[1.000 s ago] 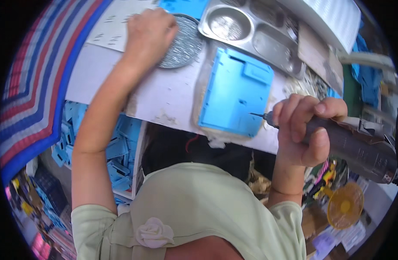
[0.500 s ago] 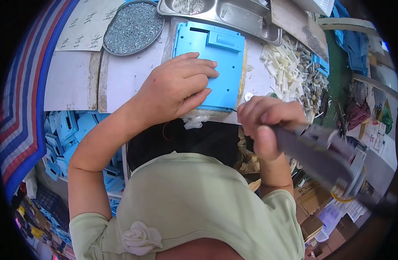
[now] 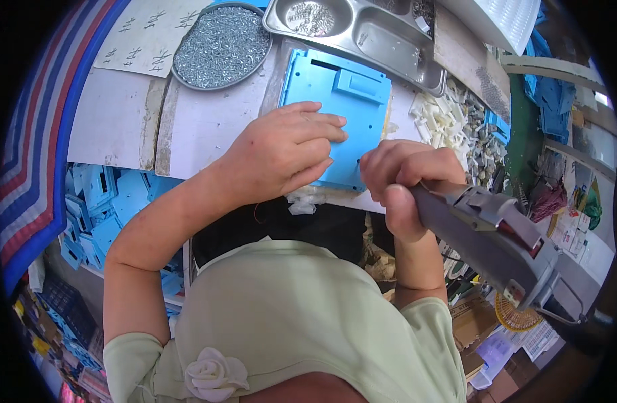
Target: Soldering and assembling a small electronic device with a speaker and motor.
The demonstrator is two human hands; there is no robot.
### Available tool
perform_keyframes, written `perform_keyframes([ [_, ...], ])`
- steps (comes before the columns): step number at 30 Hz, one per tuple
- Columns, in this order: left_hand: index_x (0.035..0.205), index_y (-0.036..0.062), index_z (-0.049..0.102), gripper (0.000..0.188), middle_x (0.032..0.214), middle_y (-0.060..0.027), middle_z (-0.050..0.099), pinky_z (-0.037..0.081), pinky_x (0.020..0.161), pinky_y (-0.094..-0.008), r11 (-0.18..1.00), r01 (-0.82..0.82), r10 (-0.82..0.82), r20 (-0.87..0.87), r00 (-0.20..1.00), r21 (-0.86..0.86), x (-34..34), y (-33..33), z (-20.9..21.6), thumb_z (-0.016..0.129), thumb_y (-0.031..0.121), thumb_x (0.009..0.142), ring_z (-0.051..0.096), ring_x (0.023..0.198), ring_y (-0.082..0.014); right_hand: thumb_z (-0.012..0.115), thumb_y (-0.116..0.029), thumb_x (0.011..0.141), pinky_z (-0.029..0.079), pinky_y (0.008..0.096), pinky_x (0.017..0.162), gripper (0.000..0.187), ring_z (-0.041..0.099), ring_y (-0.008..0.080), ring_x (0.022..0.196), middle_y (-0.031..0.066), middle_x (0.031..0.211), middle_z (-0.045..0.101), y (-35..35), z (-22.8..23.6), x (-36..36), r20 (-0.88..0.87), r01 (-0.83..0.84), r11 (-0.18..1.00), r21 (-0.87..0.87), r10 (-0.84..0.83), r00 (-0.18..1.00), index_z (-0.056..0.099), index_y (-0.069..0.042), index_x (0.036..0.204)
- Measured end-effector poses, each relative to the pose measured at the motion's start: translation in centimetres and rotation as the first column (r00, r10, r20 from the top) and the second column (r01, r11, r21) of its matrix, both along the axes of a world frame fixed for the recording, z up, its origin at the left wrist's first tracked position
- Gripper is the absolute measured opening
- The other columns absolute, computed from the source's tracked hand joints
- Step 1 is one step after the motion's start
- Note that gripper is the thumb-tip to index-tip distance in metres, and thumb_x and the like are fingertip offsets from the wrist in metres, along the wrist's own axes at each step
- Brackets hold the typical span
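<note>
A light blue plastic panel with a slot, a raised block and small holes lies on the worktable in front of me. My left hand rests on its left part, fingers spread and partly bent, holding no separate object. At the panel's lower right edge, my right hand is wrapped round a grey electric screwdriver, whose body slants down to the right. My fingers hide its tip, so contact with the panel cannot be seen.
A round tray of small screws and a steel compartment tray stand behind. White plastic pieces and metal parts are heaped at right. More blue panels are stacked below the table at left. A striped cloth hangs at far left.
The whole view has shifted slightly. Against the panel, my right hand with the screwdriver has moved farther up from the near right corner. My left hand keeps its place on the panel.
</note>
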State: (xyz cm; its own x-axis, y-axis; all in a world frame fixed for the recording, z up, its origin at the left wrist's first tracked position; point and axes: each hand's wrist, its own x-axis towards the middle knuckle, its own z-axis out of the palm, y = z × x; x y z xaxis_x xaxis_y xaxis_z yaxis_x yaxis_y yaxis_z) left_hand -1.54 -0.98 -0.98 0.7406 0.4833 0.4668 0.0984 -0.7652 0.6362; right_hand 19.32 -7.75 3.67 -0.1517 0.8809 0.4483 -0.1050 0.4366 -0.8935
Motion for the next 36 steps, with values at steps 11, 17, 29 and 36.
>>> perform_keyframes([
  [11, 0.078, 0.0046, 0.057, 0.019, 0.121, -0.0087, 0.072, 0.052, 0.103, -0.0500, 1.000, 0.009, -0.009, -0.003, 1.000, -0.029, -0.1, 0.1, 0.1, 0.074, 0.005, 0.085, 0.067, 0.122, -0.0270, 0.073, -0.025, 0.095, 0.049, 0.0382, 0.055, 0.036, 0.049, 0.0180, 0.051, 0.0069, 0.059, 0.053, 3.7, 0.5, 0.7, -0.031, 0.116, 0.991, -0.064, -0.118, 0.993, 0.041, -0.008, 0.088],
  [17, 0.081, 0.0048, 0.059, 0.016, 0.123, -0.0086, 0.071, 0.052, 0.103, -0.0494, 0.999, 0.005, -0.007, -0.020, 1.000, -0.053, -0.2, -0.1, 0.1, 0.075, 0.005, 0.084, 0.066, 0.122, -0.0263, 0.056, -0.019, 0.094, 0.046, 0.0385, 0.057, 0.015, 0.043, 0.0170, 0.054, 0.0004, 0.059, 0.040, 6.8, 2.6, 3.3, -0.190, 0.030, 0.999, 0.025, -0.024, 0.981, 0.044, -0.009, 0.092],
  [29, 0.089, 0.0053, 0.063, 0.015, 0.121, -0.0077, 0.071, 0.052, 0.104, -0.0474, 0.998, 0.012, -0.013, -0.024, 1.000, -0.069, -0.1, 0.1, 0.1, 0.076, 0.005, 0.082, 0.067, 0.122, -0.0254, 0.063, -0.017, 0.096, 0.042, 0.0354, 0.055, 0.019, 0.040, 0.0146, 0.052, 0.0027, 0.061, 0.043, 11.0, -0.5, 3.5, -0.075, 0.058, 0.989, -0.133, -0.068, 0.995, 0.047, -0.007, 0.096],
  [36, 0.098, 0.0064, 0.068, 0.018, 0.118, -0.0098, 0.073, 0.049, 0.107, -0.0499, 0.966, -0.044, 0.074, 0.112, 0.991, -0.254, -0.3, -0.2, 0.4, 0.076, 0.002, 0.083, 0.069, 0.118, -0.0265, 0.049, -0.031, 0.099, 0.045, 0.0330, 0.056, 0.033, 0.047, 0.0115, 0.056, -0.0049, 0.063, 0.048, 8.1, 6.1, 2.2, -0.212, -0.225, 0.970, 0.090, 0.239, 0.948, 0.057, -0.012, 0.124],
])
